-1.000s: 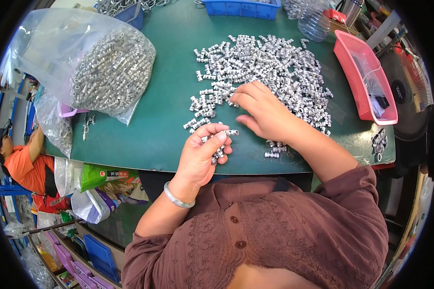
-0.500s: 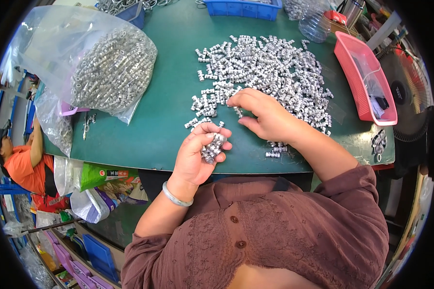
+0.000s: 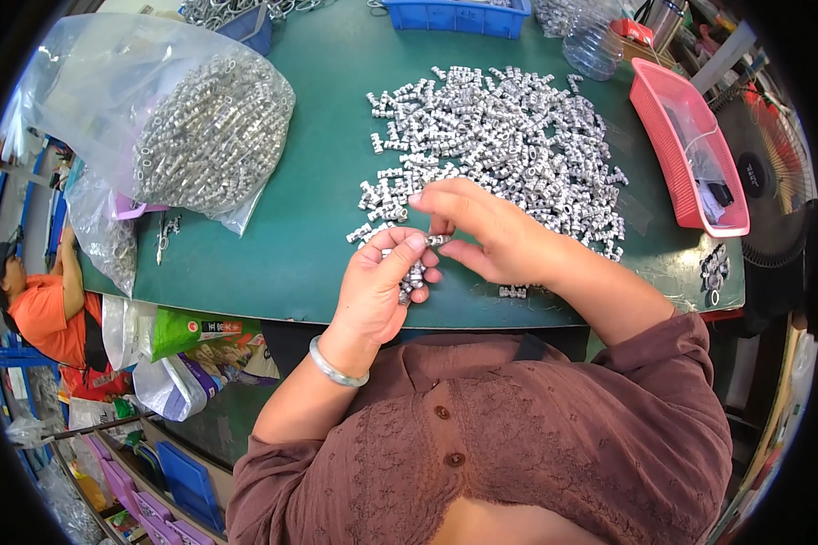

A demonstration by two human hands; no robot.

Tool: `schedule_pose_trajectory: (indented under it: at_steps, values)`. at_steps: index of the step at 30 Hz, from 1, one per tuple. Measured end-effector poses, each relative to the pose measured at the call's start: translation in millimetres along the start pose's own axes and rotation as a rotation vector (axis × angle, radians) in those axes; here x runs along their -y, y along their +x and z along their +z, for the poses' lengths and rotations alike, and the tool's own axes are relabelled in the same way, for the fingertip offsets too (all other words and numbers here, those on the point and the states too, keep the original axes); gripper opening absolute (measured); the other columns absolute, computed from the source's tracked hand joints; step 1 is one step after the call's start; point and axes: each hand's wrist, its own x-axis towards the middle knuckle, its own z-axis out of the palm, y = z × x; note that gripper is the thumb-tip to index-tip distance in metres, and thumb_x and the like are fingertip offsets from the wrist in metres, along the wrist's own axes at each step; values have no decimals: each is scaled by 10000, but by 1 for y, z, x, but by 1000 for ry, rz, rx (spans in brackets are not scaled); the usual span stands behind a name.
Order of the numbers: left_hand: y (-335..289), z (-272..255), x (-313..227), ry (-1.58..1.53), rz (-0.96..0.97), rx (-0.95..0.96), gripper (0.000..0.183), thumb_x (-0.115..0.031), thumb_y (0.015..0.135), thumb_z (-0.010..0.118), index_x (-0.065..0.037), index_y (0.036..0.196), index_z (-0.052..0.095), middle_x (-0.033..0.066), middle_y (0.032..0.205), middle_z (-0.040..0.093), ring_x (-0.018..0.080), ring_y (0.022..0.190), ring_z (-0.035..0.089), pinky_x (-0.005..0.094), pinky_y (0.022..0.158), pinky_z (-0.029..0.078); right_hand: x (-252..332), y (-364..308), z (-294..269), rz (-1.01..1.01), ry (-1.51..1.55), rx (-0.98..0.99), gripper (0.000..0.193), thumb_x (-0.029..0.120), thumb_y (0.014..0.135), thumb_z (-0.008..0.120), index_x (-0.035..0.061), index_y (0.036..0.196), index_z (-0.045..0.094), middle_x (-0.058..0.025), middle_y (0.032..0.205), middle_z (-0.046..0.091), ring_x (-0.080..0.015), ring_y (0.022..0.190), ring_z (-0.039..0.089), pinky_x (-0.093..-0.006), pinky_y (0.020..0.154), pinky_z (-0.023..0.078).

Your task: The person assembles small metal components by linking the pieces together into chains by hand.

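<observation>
My left hand (image 3: 377,277) is closed around several small silver ribbed metal parts (image 3: 412,283), its thumb raised along the top. A single silver metal part (image 3: 438,241) lies between my left thumb tip and the fingers of my right hand (image 3: 486,232). My right thumb and a bent finger pinch it, while the index finger reaches out above. Just beyond both hands spreads a big loose heap of the same metal parts (image 3: 500,127) on the green table (image 3: 327,118). A few more metal parts (image 3: 513,292) lie beneath my right wrist.
A clear plastic bag (image 3: 214,136) full of silver pieces stands at the left. The pink basket (image 3: 691,145) sits at the right edge, near small dark rings (image 3: 714,268). Blue bins (image 3: 459,16) line the far side. A person in orange (image 3: 45,313) is beyond the left edge.
My right hand has come left and nearer from the heap's edge with one metal part, bringing it to my left thumb. My left hand has shifted slightly right, its thumb now extended.
</observation>
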Motion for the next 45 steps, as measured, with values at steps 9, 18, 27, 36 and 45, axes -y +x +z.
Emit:
schedule_pose_trajectory:
  at_steps: [9, 18, 27, 36, 45]
  values:
    - [-1, -4, 0, -97, 5, 30, 117, -163, 910, 537, -63, 964, 562, 59, 780, 577, 163, 682, 559, 221, 486, 413, -25, 3, -2, 90, -643, 151, 466, 101, 703, 668, 51, 1149, 541, -96, 1211, 514, -281, 1141, 445, -398, 932, 367]
    - [-3, -9, -1, -203, -22, 16, 177, -244, 897, 522, -78, 952, 552, 98, 894, 610, 219, 753, 594, 264, 513, 448, -26, -2, -5, 73, -322, 151, 354, 45, 688, 646, 54, 1036, 582, -83, 996, 574, -279, 959, 525, -371, 856, 404]
    - [-2, -9, -1, -149, -2, 45, 219, -282, 903, 528, -88, 997, 565, 93, 914, 625, 217, 766, 609, 272, 516, 458, -7, 1, -7, 212, 96, -4, 469, -63, 691, 611, 31, 1141, 514, -96, 1009, 540, -224, 918, 555, -325, 801, 464]
    - [2, 9, 0, 103, -19, -48, 141, -238, 890, 593, -113, 946, 560, 31, 805, 605, 136, 674, 583, 216, 481, 417, 1, 1, 0, -19, 59, 35, 718, -120, 693, 599, 68, 1338, 342, -131, 1153, 520, -286, 952, 585, -356, 794, 494]
    - [3, -7, 0, -77, -10, 28, 111, -190, 911, 540, -88, 951, 557, 61, 808, 592, 175, 690, 558, 230, 493, 417, -13, -7, -12, 202, -593, 118, 245, 122, 659, 712, 32, 868, 620, -83, 1067, 522, -268, 1019, 465, -384, 859, 372]
